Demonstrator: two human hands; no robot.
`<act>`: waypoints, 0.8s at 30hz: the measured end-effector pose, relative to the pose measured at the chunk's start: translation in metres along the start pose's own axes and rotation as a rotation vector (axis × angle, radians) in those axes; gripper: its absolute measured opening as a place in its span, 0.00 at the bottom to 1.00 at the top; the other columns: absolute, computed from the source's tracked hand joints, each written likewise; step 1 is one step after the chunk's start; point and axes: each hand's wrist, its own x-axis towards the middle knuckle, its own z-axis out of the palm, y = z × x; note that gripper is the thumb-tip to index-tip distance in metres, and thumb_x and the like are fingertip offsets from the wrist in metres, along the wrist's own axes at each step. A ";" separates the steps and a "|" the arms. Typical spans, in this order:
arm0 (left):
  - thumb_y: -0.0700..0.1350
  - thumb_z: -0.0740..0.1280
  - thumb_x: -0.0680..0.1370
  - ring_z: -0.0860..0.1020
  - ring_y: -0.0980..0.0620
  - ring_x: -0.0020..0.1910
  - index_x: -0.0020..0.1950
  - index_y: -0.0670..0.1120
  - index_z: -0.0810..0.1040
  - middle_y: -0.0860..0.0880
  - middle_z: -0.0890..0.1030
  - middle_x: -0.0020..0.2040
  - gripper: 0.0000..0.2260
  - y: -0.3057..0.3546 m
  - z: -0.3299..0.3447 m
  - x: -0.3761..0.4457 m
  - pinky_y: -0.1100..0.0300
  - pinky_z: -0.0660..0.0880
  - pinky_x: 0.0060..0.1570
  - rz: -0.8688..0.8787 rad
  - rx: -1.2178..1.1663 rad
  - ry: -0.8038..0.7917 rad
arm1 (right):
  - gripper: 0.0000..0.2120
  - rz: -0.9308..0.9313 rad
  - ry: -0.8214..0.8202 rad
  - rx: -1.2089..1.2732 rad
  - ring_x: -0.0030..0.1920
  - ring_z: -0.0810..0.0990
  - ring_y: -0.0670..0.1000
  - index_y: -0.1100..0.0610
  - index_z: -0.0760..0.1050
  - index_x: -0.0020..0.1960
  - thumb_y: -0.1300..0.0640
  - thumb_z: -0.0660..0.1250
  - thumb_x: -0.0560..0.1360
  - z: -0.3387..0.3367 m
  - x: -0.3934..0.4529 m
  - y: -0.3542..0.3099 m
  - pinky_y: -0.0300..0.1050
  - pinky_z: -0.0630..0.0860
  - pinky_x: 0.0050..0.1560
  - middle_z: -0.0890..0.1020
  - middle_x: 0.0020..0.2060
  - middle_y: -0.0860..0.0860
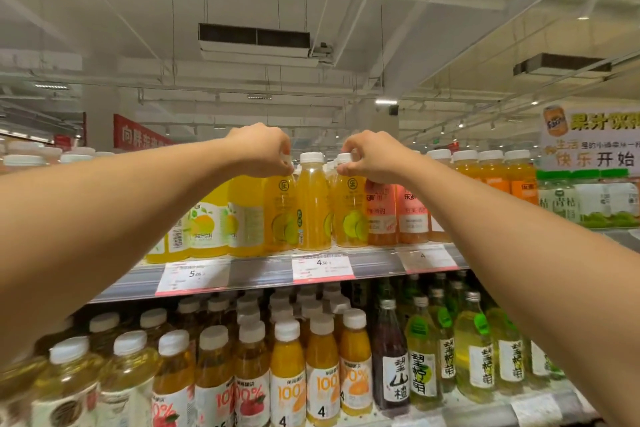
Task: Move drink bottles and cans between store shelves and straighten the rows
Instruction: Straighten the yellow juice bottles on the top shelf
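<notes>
Both arms reach up to the top shelf [263, 272]. My left hand [260, 148] pinches the white cap of a yellow juice bottle with a lime label [281, 215]. My right hand [371, 159] pinches the cap of a matching yellow juice bottle [350, 215]. Between the two stands a third yellow bottle [313, 204] with a white cap, which neither hand touches. All three stand upright at the shelf's front edge.
Larger yellow bottles [207, 225] stand left of the held ones, pink-labelled bottles [398, 215] and orange ones [491, 173] to the right. The shelf below holds rows of juice bottles [287, 374] and green-labelled glass bottles [474, 350]. Price tags [322, 267] line the shelf edge.
</notes>
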 end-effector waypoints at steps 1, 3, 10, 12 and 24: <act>0.61 0.69 0.77 0.80 0.43 0.53 0.63 0.52 0.79 0.47 0.83 0.57 0.19 0.000 0.001 0.001 0.50 0.79 0.53 -0.003 0.013 0.003 | 0.24 0.005 0.010 0.024 0.54 0.83 0.57 0.56 0.76 0.69 0.45 0.71 0.79 0.002 0.002 0.001 0.54 0.81 0.56 0.81 0.60 0.55; 0.62 0.69 0.77 0.79 0.43 0.54 0.64 0.52 0.79 0.47 0.82 0.58 0.21 0.000 0.003 0.003 0.51 0.77 0.51 -0.011 0.024 0.008 | 0.20 0.030 0.006 0.132 0.41 0.87 0.53 0.55 0.77 0.66 0.46 0.72 0.79 0.004 0.006 0.004 0.51 0.85 0.45 0.80 0.56 0.54; 0.55 0.73 0.77 0.79 0.47 0.52 0.60 0.51 0.83 0.49 0.82 0.54 0.14 -0.006 -0.008 0.007 0.55 0.75 0.48 0.001 -0.229 -0.079 | 0.14 0.016 -0.066 0.288 0.33 0.87 0.50 0.56 0.78 0.63 0.51 0.72 0.80 0.001 0.012 0.012 0.38 0.79 0.29 0.82 0.54 0.55; 0.53 0.73 0.77 0.79 0.48 0.50 0.59 0.51 0.83 0.49 0.82 0.53 0.12 -0.007 -0.009 0.008 0.58 0.73 0.43 0.016 -0.277 -0.082 | 0.13 0.005 -0.068 0.292 0.34 0.87 0.51 0.55 0.79 0.62 0.51 0.71 0.80 0.002 0.012 0.012 0.37 0.78 0.29 0.82 0.53 0.54; 0.50 0.74 0.77 0.82 0.52 0.48 0.59 0.50 0.84 0.50 0.84 0.50 0.12 -0.014 -0.007 -0.004 0.59 0.75 0.43 0.031 -0.496 -0.065 | 0.14 -0.014 -0.064 0.293 0.38 0.87 0.51 0.54 0.78 0.66 0.51 0.69 0.82 0.003 0.010 0.014 0.37 0.79 0.31 0.82 0.55 0.53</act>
